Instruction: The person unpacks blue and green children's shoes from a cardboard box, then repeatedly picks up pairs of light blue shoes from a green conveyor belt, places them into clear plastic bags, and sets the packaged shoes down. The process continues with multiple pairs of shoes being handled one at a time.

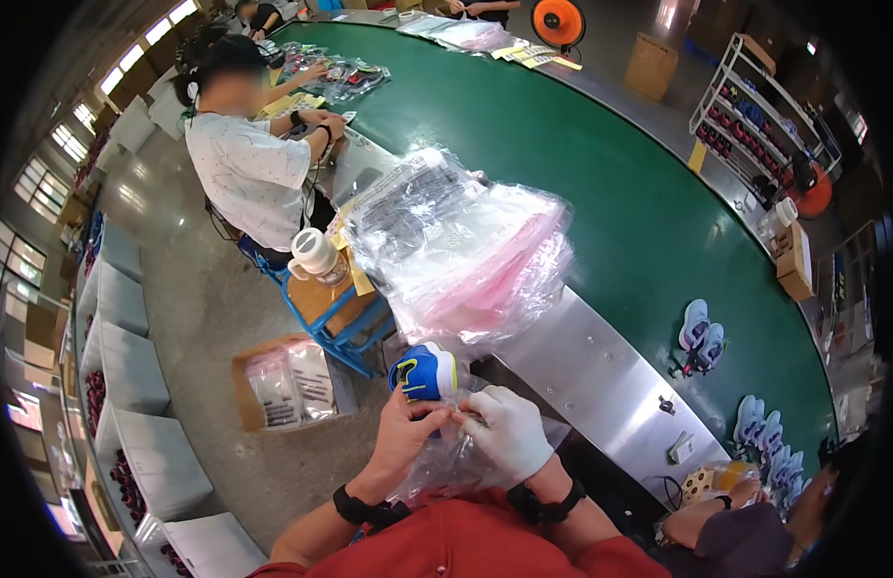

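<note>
Stack of bags [465,246] lies behind the shoe [424,371], left of the belt [600,164].

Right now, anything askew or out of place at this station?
Mostly tidy. The stack of clear plastic bags overhangs the steel bench edge, slumped and uneven. A cardboard box of bags sits on the floor. The left hand and gloved right hand hold a blue shoe in a bag.

A stack of clear plastic bags [461,246] lay on the steel table edge [600,371] beside a green conveyor [581,154]. Pale blue shoes [701,337] rode it; a cardboard box [283,383], seemingly holding bags, sat on the floor.
</note>
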`<state>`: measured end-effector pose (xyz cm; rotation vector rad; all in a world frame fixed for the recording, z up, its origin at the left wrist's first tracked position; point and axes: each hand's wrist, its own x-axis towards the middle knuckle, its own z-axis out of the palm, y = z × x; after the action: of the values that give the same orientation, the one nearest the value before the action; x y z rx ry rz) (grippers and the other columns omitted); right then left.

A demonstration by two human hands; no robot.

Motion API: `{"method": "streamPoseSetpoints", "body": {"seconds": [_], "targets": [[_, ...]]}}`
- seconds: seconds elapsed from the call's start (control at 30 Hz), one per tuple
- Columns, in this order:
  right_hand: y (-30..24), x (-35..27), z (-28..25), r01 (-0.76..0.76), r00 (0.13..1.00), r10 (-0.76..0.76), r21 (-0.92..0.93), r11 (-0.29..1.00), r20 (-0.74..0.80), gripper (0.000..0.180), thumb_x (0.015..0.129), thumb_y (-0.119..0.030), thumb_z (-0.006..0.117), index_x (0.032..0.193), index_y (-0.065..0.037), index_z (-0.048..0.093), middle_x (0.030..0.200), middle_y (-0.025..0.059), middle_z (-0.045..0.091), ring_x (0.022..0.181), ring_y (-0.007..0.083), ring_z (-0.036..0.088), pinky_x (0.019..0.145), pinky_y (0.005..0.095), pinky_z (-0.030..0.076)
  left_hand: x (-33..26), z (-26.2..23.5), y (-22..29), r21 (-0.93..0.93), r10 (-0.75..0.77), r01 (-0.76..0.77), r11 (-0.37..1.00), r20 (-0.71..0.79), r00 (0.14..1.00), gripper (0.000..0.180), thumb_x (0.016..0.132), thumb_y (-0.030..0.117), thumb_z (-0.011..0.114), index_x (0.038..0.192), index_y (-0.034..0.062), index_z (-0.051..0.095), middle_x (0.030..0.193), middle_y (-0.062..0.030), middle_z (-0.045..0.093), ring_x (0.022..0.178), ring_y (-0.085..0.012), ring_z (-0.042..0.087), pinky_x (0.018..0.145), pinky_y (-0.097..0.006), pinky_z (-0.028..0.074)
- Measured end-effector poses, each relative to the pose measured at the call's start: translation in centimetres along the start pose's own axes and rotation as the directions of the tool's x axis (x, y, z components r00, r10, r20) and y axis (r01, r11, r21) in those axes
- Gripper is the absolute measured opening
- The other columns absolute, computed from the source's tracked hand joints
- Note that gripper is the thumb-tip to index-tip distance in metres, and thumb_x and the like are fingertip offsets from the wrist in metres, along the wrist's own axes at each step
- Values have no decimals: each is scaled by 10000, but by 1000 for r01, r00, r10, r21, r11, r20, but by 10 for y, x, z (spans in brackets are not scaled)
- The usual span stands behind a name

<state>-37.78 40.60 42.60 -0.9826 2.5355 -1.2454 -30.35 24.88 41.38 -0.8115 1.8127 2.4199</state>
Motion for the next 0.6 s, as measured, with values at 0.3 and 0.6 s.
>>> {"method": "streamPoseSetpoints", "body": {"seconds": [0.3,0.6], "targets": [[25,-12,-31,31,997,-31,-2,1000,69,97,760,-167,610,762,-71,600,696,84,551,680,264,578,602,370,468,-3,40,-13,421,152,-112,900,-61,987,519,766,88,685,1160,-75,389,834,-114,681,750,-125,632,678,-249,500],[10,-40,-21,-19,1000,19,89,996,2,113,731,-143,617,755,-35,597,692,115,558,674,288,585,600,379,463,-37,38,-18,322,131,-101,941,-73,989,447,779,62,664,1126,-54,408,833,-107,680,766,-122,632,695,-249,494]]}}
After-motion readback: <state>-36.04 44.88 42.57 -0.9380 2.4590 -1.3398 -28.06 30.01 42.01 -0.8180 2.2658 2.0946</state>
